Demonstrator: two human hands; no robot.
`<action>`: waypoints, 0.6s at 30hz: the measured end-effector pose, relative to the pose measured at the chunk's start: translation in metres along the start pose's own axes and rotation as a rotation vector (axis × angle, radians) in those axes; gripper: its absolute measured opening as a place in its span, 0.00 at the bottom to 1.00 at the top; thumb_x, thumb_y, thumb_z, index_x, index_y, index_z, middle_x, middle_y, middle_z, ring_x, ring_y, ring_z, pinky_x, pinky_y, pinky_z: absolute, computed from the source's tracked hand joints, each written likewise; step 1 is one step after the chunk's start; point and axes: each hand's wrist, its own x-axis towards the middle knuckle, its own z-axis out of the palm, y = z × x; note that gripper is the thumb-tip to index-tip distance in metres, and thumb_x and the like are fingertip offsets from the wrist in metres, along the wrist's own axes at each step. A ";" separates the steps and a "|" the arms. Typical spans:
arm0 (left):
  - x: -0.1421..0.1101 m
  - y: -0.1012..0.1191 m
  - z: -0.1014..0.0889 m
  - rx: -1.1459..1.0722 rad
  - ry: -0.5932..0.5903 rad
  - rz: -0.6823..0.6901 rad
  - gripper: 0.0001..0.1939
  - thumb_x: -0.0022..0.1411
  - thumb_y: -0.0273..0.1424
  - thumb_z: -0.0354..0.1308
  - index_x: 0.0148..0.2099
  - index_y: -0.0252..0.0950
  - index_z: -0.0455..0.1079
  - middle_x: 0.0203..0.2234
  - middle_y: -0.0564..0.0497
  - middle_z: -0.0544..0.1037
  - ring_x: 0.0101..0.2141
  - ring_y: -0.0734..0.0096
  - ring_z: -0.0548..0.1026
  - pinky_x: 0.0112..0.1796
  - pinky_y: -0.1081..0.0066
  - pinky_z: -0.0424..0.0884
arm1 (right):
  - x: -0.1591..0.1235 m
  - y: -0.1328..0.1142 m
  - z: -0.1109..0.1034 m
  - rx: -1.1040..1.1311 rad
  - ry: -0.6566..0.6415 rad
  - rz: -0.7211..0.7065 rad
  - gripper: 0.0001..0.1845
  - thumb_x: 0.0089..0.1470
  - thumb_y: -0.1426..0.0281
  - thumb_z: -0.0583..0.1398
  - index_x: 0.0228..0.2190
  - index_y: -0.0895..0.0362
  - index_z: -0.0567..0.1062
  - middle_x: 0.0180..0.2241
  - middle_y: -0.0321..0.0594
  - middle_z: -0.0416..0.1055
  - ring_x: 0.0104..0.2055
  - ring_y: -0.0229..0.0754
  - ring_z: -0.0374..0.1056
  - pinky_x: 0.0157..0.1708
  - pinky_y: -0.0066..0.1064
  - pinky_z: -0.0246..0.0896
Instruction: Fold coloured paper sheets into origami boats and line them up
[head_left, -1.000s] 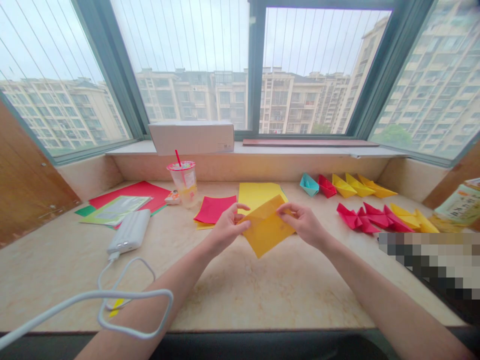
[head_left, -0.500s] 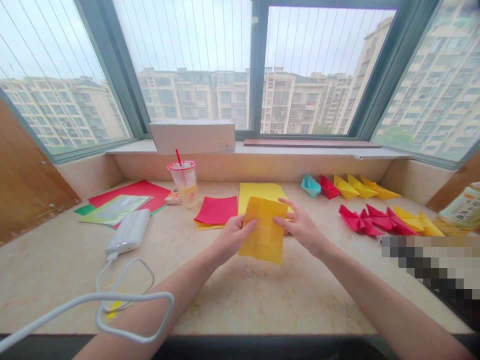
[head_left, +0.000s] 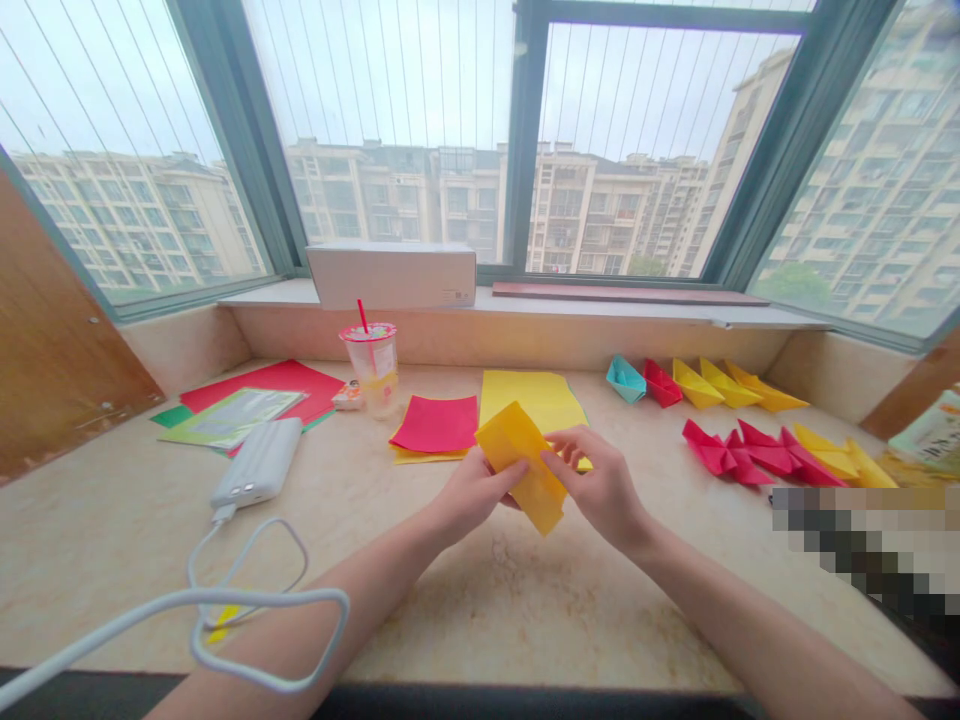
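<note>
Changes from the preceding frame: the view is shifted slightly; the right hand (head_left: 604, 485) has lowered its raised finger from the top edge of the folded orange-yellow paper (head_left: 517, 435); the paper, previously a near-upright rectangle, is now tilted and shows a narrower outline.

Grip: the left hand (head_left: 476, 492) is clamped on the paper, thumb on the face, fingers behind; the right hand touches the face near its right edge; whether its fingers are closed on the paper cannot be told. Paper position: above the countertop (head_left: 600, 620), between both hands.

Surroundings: a white box (head_left: 390, 278) stands on the sill; red sheets (head_left: 270, 385) lie at left; yellow sheets (head_left: 521, 392) lie behind the hands, which cover their near edge; a red square stack (head_left: 439, 425) lies just beside them; a power bank (head_left: 259, 465) is at left; a plastic cup (head_left: 371, 360) with a straw stands behind; folded paper boats (head_left: 697, 385) form a row at right, red folded forms (head_left: 727, 457) nearer.

Obstructions: a white cable (head_left: 262, 598) crosses in front of the left forearm; pixelation hides the right-hand area.
</note>
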 end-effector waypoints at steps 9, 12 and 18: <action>-0.005 0.013 0.002 -0.090 0.067 0.075 0.26 0.57 0.45 0.64 0.53 0.34 0.71 0.49 0.39 0.77 0.45 0.53 0.77 0.39 0.61 0.77 | -0.011 -0.007 0.005 -0.039 -0.261 -0.196 0.21 0.63 0.60 0.56 0.56 0.47 0.71 0.60 0.46 0.59 0.62 0.54 0.57 0.61 0.52 0.54; -0.005 0.013 0.001 -0.105 0.149 0.105 0.24 0.57 0.46 0.64 0.50 0.34 0.72 0.47 0.41 0.78 0.45 0.54 0.77 0.41 0.62 0.75 | -0.010 -0.011 0.004 0.037 -0.274 -0.207 0.19 0.64 0.60 0.54 0.54 0.46 0.74 0.61 0.45 0.60 0.62 0.53 0.56 0.61 0.52 0.55; -0.001 0.013 -0.004 -0.033 0.159 0.142 0.19 0.53 0.40 0.68 0.42 0.34 0.73 0.35 0.48 0.79 0.37 0.63 0.77 0.40 0.67 0.71 | -0.002 -0.005 0.002 0.284 -0.183 0.147 0.23 0.58 0.56 0.60 0.52 0.52 0.72 0.45 0.46 0.75 0.44 0.46 0.72 0.43 0.39 0.70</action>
